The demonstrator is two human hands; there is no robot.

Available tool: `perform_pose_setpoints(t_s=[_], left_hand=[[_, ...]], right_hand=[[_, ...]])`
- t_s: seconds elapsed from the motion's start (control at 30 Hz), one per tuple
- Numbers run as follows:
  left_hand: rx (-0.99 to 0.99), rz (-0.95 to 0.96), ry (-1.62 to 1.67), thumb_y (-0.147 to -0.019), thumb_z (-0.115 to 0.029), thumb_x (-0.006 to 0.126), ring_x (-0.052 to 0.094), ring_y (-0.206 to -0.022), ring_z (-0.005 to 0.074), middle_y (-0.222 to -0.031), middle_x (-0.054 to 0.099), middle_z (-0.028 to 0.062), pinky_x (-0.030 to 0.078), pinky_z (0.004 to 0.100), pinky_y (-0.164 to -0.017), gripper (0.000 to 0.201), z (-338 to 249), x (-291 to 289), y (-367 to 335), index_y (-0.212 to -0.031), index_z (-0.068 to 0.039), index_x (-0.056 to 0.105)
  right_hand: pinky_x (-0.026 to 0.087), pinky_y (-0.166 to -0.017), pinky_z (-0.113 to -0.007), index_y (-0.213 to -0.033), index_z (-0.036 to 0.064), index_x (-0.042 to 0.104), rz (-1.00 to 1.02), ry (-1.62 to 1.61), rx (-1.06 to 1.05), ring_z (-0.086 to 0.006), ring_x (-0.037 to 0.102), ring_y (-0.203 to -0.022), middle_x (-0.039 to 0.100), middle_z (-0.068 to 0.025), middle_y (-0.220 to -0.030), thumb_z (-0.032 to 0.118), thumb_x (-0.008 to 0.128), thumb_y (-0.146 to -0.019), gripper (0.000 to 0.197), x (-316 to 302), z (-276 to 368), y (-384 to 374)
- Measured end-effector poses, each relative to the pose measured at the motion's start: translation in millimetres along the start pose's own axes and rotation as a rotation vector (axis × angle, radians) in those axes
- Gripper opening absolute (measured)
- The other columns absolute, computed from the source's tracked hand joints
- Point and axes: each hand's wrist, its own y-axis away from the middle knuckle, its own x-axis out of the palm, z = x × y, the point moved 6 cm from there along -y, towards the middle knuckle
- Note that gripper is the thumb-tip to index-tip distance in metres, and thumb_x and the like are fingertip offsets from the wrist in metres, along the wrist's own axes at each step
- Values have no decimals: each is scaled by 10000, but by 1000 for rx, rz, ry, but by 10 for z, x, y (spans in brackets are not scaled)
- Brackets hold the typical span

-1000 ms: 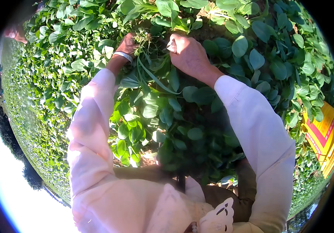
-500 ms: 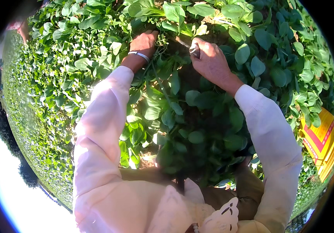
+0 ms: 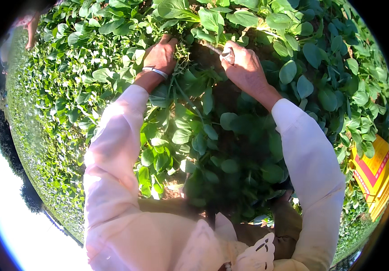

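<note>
My left hand, a pale bracelet on its wrist, is closed among the leaves. Its fingertips are partly hidden, and a sprig of small-leaved weed sticks out beside them, apparently in its grip. To the right, my right hand is wrapped round the handle of a small hand tool. The tool's thin metal part points up and left, low over a shaded patch of dark soil between the two hands. Broad-leaved green plants grow just beyond the hands.
Dense leafy plants spread on all sides, with smaller-leaved growth at the left. Yellow and red flat packages lie stacked at the right. Part of another person, a bare limb, shows at the far upper left. Dark trees stand along the left rim.
My left hand has drawn back slightly toward me and to the left, and the weed sprig has come along with it. My right hand keeps hold of the tool, nearly in place.
</note>
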Motion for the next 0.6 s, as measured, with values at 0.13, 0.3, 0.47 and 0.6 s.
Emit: perform_pose_setpoints(t_s=[0.13,0.3,0.47,0.6], left_hand=[[14,-78,-173,-751,-56,544,634,-927,344,-1244,553,101,519,453,-739,409,23,-87,-227,-1148,-150,578],[-53,-74,-309,-839,-123,487,661,-830,336,-1058,626,156,533,438,-697,378,264,15,-421,-1215,-147,514],[-270,-24,-223,-746,-164,617,646,-802,398,-853,657,217,531,464,-709,248,531,163,-592,-977,-73,619],[-160,-71,-166,-745,-135,615,658,-789,366,-932,656,190,540,445,-693,395,435,92,-415,-1135,-126,553]], right_hand=[[487,-673,-450,-827,26,537,-10,-87,2,-384,604,-734,615,-152,-716,124,582,-757,129,275,-1,-193],[507,-685,-442,-867,48,570,11,69,74,-365,631,-761,651,-150,-768,130,605,-741,155,581,115,-380],[514,-681,-440,-852,46,636,-95,-50,182,-361,645,-783,664,-167,-800,147,606,-758,141,751,264,-774],[503,-675,-441,-890,42,578,3,13,87,-357,637,-763,654,-155,-776,129,596,-762,156,546,128,-567]])
